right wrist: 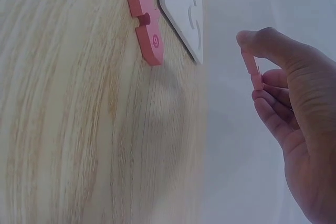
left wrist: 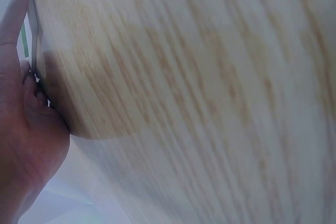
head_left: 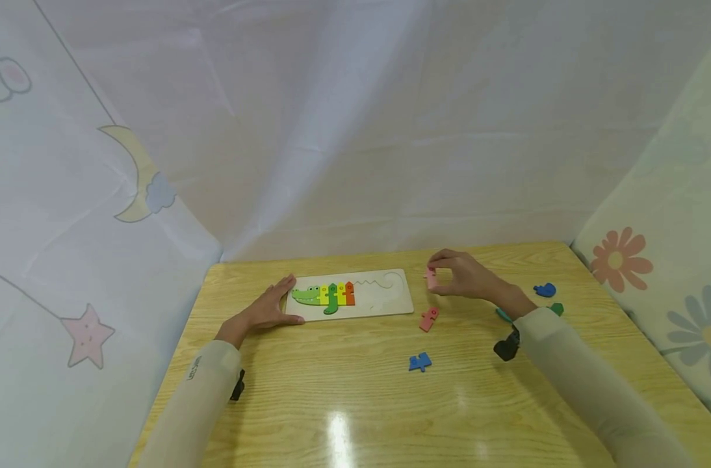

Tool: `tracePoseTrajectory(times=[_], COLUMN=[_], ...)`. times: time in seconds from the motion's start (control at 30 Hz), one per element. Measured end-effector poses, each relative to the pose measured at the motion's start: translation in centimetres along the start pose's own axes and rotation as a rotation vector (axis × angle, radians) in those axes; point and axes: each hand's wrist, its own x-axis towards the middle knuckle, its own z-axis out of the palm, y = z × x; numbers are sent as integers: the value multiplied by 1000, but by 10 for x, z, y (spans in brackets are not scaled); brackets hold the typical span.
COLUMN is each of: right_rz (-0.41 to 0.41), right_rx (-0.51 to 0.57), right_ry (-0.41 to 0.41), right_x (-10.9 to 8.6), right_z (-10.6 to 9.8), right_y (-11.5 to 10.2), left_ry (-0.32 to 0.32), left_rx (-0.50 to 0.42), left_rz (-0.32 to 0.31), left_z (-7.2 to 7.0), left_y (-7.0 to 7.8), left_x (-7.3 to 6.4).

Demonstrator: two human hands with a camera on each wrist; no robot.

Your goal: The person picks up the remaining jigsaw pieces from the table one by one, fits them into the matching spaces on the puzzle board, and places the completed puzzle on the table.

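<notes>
A white puzzle board (head_left: 385,302) lies on the table, its left part filled with a green crocodile head (head_left: 306,296) and yellow, green and orange body pieces (head_left: 333,296). My left hand (head_left: 268,307) holds the board's left end, thumb along the near edge and fingers by the far corner. To the right of the board, my right hand (head_left: 463,276) pinches a pink puzzle piece (head_left: 431,278) between thumb and fingers, raised above the tabletop in the right wrist view. A second pinkish-red piece (right wrist: 144,22), numbered, lies on the table close to the board.
Nearer me on the wooden table (head_left: 309,383) is a blue jigsaw piece (head_left: 420,362). Farther right lie a rounded blue piece (head_left: 544,290) and a green piece (head_left: 557,309), partly behind the right sleeve. A pale printed cloth (head_left: 390,162) hangs behind the table.
</notes>
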Motion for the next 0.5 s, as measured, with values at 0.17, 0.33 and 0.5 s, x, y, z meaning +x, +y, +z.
tracePoseTrajectory(times=[0.17,0.33,0.5], right_rz=[-8,17,33], right_rx=[-5,16,22], right_ry=[8,3,-4], right_x=[3,7,11], right_z=[4,8,11], right_y=[0,-5,-8], left_ry=[-4,-7,-4], left_rx=[0,-2,-4], left_rz=[-3,-2,-8], left_z=[0,0,-1], left_y=[0,0,1], left_x=[0,0,-1])
